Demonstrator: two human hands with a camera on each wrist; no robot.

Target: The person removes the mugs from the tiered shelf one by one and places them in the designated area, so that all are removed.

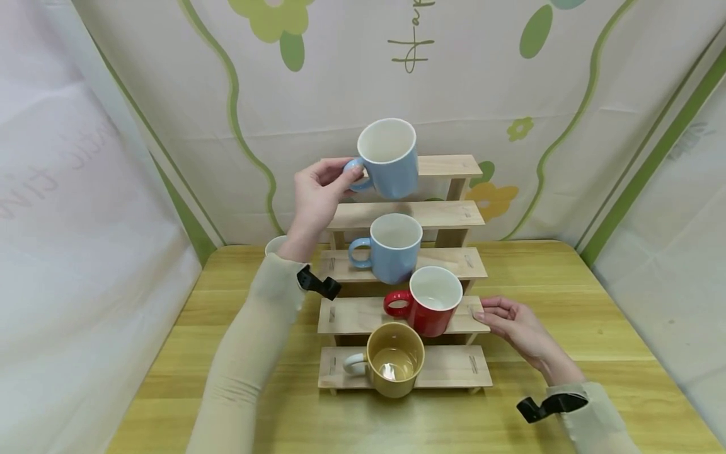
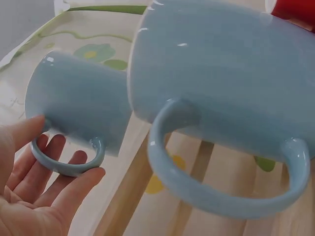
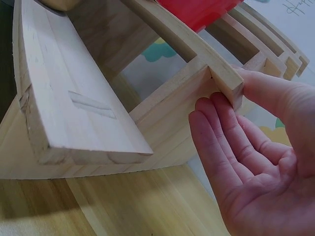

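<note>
My left hand (image 1: 317,192) holds a light blue mug (image 1: 395,171) by its handle, thumb on one side and fingers on the other. This mug is upright near the top boards of a stepped wooden rack (image 1: 363,315); whether it touches a board I cannot tell. A second light blue mug (image 1: 391,252) stands on the middle step, large in the left wrist view. My right hand (image 1: 518,331) pinches the right end of a lower step, thumb above and fingers below. On that same step sits a red mug (image 1: 431,312). A yellow-brown mug (image 1: 395,366) with a white handle stands on the lowest step.
The rack stands on a wood-grain table (image 1: 227,328). Behind it hangs a white cloth (image 1: 351,82) printed with flowers and green lines, and similar cloth walls (image 1: 68,221) close in both sides. All the handles point left.
</note>
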